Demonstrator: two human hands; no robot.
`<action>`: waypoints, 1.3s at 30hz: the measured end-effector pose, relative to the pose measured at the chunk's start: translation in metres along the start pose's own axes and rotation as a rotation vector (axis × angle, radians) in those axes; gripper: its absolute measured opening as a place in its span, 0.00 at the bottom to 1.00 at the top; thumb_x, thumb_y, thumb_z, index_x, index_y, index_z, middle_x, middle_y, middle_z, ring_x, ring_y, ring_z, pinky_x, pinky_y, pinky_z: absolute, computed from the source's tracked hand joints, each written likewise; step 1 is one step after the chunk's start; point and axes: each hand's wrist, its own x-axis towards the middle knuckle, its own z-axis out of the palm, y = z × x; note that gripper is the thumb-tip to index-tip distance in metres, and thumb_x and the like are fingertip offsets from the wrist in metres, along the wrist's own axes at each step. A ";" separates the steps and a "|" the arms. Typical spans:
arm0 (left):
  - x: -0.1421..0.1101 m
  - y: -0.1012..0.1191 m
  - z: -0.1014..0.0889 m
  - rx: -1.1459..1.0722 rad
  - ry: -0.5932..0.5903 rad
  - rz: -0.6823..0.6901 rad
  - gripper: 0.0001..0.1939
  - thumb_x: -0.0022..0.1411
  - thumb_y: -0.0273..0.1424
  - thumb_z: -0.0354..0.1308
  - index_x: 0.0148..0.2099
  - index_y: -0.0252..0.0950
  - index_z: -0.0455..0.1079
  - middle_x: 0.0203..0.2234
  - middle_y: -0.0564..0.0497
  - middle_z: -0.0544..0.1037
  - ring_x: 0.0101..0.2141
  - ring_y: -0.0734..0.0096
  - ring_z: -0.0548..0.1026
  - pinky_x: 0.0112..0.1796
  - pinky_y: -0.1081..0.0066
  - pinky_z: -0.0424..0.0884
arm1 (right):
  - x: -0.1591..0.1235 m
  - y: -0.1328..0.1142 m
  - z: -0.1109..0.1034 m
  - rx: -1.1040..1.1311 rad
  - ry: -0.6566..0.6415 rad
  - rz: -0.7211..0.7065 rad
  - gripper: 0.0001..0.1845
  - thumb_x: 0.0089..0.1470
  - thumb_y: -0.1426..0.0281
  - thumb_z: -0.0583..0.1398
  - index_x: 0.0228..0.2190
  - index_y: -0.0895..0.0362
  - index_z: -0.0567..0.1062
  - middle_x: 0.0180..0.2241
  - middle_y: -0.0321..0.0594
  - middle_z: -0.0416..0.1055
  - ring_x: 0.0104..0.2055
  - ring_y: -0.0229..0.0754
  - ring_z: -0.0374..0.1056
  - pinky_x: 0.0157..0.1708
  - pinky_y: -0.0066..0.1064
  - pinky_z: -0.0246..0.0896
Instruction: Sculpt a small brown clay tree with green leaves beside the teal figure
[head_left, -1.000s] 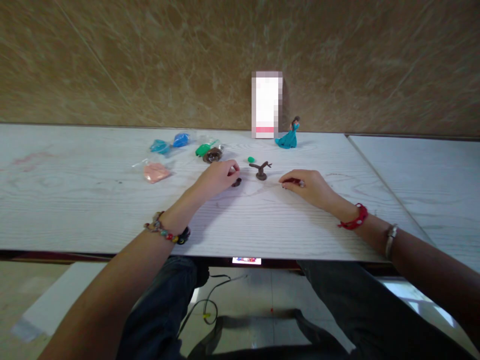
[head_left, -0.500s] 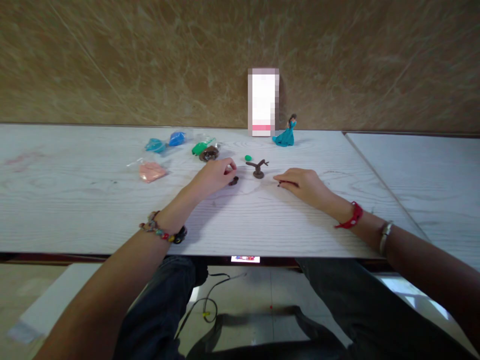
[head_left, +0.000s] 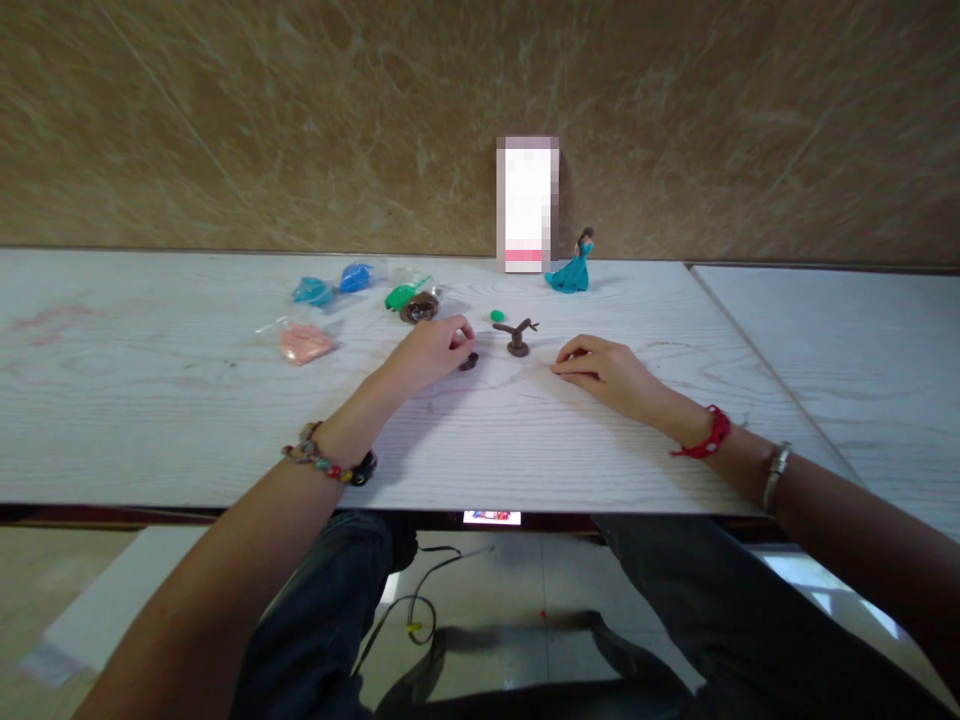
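My left hand [head_left: 433,352] rests on the table with its fingers curled and the tips close together. Right at those fingertips is a small dark brown lump of clay [head_left: 469,361]; whether they grip it cannot be made out. A brown clay piece shaped like a bare tree [head_left: 517,340], with a round base and forked branches, stands upright between my hands. To its right, my right hand [head_left: 609,372] is low over the tabletop, thumb and fingers pinched together. Anything inside that pinch is hidden. Behind the tree lies a small green clay ball [head_left: 497,316].
Clay packs lie on the left: light blue [head_left: 313,291], dark blue [head_left: 355,278], green [head_left: 400,296], brown [head_left: 419,307] and salmon pink [head_left: 306,344]. A blurred-out upright screen [head_left: 527,205] leans on the wall beside a figurine in a teal dress [head_left: 571,270].
My right hand's fingertips have shifted slightly, and the dark bit seen under them before no longer shows. The left hand stays by the brown lump.
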 end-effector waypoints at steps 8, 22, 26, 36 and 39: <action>0.001 -0.004 0.003 0.028 0.018 0.046 0.09 0.55 0.31 0.50 0.37 0.34 0.67 0.23 0.51 0.74 0.24 0.73 0.70 0.26 0.74 0.59 | -0.007 0.001 -0.002 0.106 -0.028 0.065 0.10 0.51 0.71 0.56 0.32 0.55 0.77 0.36 0.41 0.72 0.37 0.40 0.68 0.39 0.33 0.64; 0.000 -0.001 0.000 0.086 0.014 0.040 0.10 0.55 0.31 0.49 0.38 0.34 0.68 0.24 0.50 0.75 0.25 0.71 0.70 0.25 0.74 0.58 | -0.021 0.000 -0.011 -0.194 -0.122 -0.071 0.17 0.56 0.66 0.51 0.44 0.57 0.71 0.46 0.47 0.67 0.47 0.47 0.61 0.44 0.41 0.56; 0.001 -0.003 0.001 0.057 0.020 0.032 0.10 0.55 0.32 0.49 0.38 0.34 0.67 0.24 0.50 0.75 0.25 0.71 0.70 0.26 0.74 0.59 | -0.020 -0.001 -0.010 -0.156 -0.168 -0.106 0.17 0.56 0.66 0.51 0.44 0.56 0.71 0.46 0.45 0.67 0.47 0.45 0.61 0.45 0.40 0.56; 0.000 -0.001 0.002 0.045 0.012 0.029 0.10 0.55 0.32 0.49 0.38 0.34 0.67 0.24 0.50 0.75 0.25 0.71 0.71 0.28 0.73 0.61 | -0.027 0.000 -0.006 -0.124 -0.108 -0.032 0.18 0.56 0.65 0.51 0.47 0.54 0.69 0.48 0.45 0.66 0.49 0.46 0.60 0.47 0.43 0.57; 0.000 -0.001 0.002 0.048 0.016 0.019 0.10 0.55 0.32 0.49 0.38 0.34 0.67 0.25 0.50 0.75 0.26 0.71 0.71 0.28 0.73 0.61 | -0.026 -0.001 -0.007 -0.120 -0.073 -0.003 0.17 0.56 0.66 0.51 0.46 0.55 0.71 0.47 0.46 0.66 0.48 0.46 0.61 0.46 0.42 0.58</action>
